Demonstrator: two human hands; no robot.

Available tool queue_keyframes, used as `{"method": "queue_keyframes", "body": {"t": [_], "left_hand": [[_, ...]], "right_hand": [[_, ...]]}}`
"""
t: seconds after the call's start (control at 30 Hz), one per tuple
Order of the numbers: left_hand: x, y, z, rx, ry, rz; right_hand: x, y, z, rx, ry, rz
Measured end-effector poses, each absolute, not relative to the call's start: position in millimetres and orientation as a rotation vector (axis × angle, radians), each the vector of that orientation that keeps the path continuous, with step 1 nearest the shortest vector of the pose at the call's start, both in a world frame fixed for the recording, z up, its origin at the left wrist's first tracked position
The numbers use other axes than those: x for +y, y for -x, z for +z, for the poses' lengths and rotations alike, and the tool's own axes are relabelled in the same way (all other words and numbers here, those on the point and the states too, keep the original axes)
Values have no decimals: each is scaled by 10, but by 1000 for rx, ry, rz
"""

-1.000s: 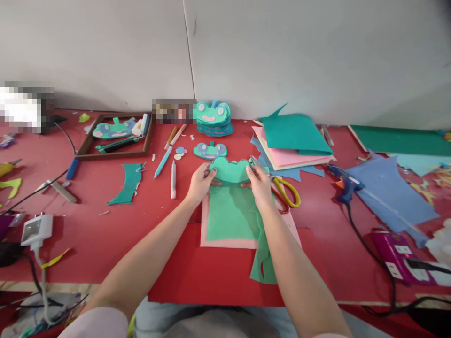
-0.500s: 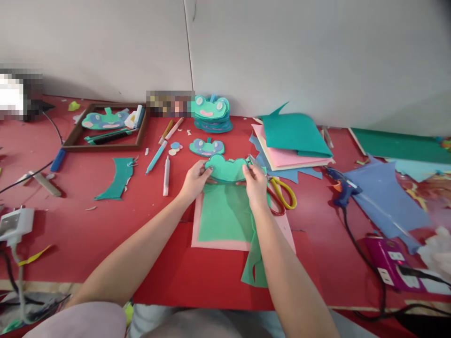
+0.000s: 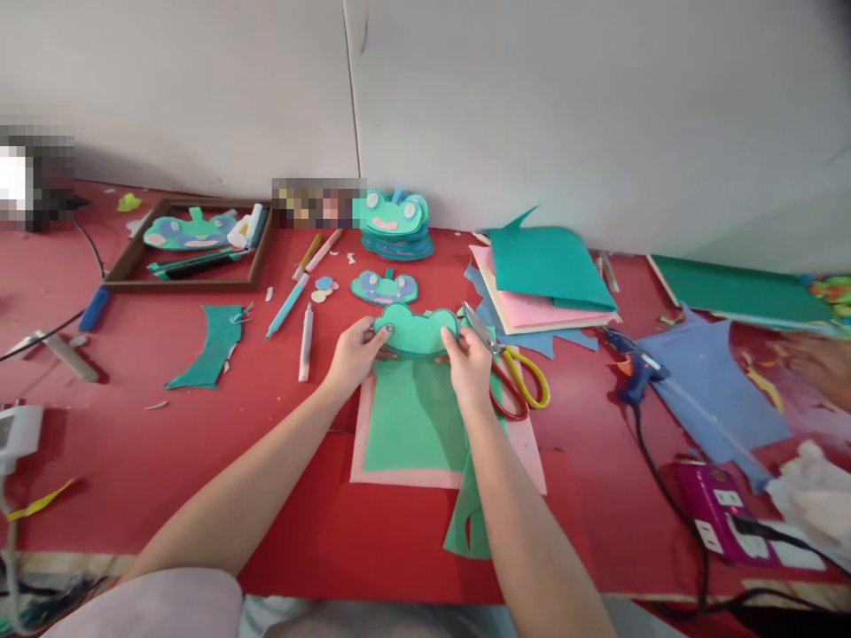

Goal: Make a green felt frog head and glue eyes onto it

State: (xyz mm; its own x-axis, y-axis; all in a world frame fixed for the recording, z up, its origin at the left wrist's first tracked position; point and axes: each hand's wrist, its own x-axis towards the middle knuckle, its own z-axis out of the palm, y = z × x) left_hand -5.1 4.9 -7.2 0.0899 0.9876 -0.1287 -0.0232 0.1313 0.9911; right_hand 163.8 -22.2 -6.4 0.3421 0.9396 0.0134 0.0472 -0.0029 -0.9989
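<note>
I am holding the frog-shaped felt piece [image 3: 416,332] at both ends. My left hand [image 3: 355,350] pinches its left lobe and my right hand [image 3: 469,368] pinches its right lobe, so the fingers [image 3: 382,330] of each are closed narrow on the felt. The piece sits just above the counter [image 3: 133,425], over the far edge of the green felt sheet [image 3: 412,412], which lies on a pink sheet [image 3: 525,443].

As I judge it, I am lining up or pressing together the edges of this cut shape; I cannot tell whether it is one layer or two. The next move calls for an even grip on both lobes so the outline does not skew, and for care around the scissors [image 3: 515,377], which lie open just beside my right hand.

The only container is the wooden tray [image 3: 179,284] at the far left. In it lie a blue-green frog face [image 3: 183,232], a white roll or tube [image 3: 243,230] against its right wall, and a dark pen-like tool [image 3: 199,263] along the near side.

Outside the tray, a stack of finished frog faces [image 3: 394,217] stands by the wall, with a smaller frog face [image 3: 384,286] lying just beyond my piece
</note>
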Motion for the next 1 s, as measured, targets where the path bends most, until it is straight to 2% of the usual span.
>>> {"method": "queue_keyframes", "body": {"t": [0.4, 1.0], "left_hand": [[39, 40, -80, 1153, -1138, 1047], [-3, -5, -45, 1038, -1235, 1127]], "right_hand": [[-236, -1621, -61, -1011, 1423, 798], [-262, -1702, -124, -961, 1310, 869]]}}
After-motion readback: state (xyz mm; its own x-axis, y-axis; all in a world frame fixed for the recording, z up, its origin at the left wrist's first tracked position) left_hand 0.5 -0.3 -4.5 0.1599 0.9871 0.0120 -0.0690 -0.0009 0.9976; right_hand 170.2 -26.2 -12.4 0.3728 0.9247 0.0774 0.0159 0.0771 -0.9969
